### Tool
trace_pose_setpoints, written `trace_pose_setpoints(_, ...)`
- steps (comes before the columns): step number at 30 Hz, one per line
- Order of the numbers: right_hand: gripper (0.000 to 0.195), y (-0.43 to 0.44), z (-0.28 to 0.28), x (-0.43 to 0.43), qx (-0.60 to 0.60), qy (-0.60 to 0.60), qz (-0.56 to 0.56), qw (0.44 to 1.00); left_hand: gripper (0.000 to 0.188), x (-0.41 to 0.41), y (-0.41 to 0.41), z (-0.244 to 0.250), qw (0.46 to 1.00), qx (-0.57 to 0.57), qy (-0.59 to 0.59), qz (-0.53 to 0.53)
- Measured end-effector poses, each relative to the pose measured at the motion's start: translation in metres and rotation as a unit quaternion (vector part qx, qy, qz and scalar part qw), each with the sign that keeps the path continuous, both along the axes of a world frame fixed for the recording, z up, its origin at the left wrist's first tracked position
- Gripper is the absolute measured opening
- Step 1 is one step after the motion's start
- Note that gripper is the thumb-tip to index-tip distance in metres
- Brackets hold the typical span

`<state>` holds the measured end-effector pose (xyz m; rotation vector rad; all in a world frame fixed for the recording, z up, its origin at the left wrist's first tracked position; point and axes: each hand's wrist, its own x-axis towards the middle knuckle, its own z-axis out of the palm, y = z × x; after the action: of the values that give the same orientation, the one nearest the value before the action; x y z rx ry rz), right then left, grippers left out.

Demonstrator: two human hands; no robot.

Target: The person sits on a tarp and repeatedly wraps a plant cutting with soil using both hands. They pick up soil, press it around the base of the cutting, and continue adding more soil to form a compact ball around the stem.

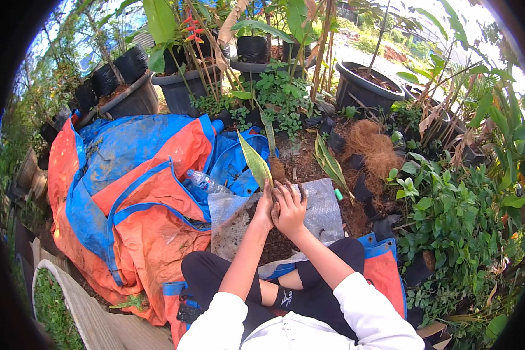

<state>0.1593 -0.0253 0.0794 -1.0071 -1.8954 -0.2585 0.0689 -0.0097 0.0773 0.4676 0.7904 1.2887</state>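
Note:
My left hand (265,205) and my right hand (290,205) are pressed together around the lower end of an upright snake plant leaf (253,159). The leaf's base is hidden between my palms, and dark soil stains the fingers. Beneath them, dark potting soil (280,248) lies on a sheet of bubble wrap (323,210) before my crossed legs. Just beyond my fingers, a brown fibre-covered ball (277,169) has another snake plant leaf (267,129) rising from it. More variegated snake plant leaves (329,162) lie on the ground to the right.
A crumpled blue and orange tarpaulin (144,236) spreads on the left, with a clear plastic bottle (208,181) on it. Loose coconut fibre (372,151) and a small green cylinder (338,194) lie right. Black plant pots (186,89) line the back; leafy plants (446,201) crowd the right.

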Motion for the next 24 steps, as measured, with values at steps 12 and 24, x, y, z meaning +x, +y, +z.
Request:
trace_pose_setpoints(12,0.034,-0.005,0.003,0.005,0.004,0.066,0.012,0.998,0.050,-0.002,-0.010,0.008,0.995,0.039,-0.090,-0.016)
trace_pose_setpoints(24,0.045,-0.007,0.020,0.001,-0.083,0.171,0.047,0.981,0.034,-0.009,-0.009,0.021,0.993,0.107,0.000,-0.042)
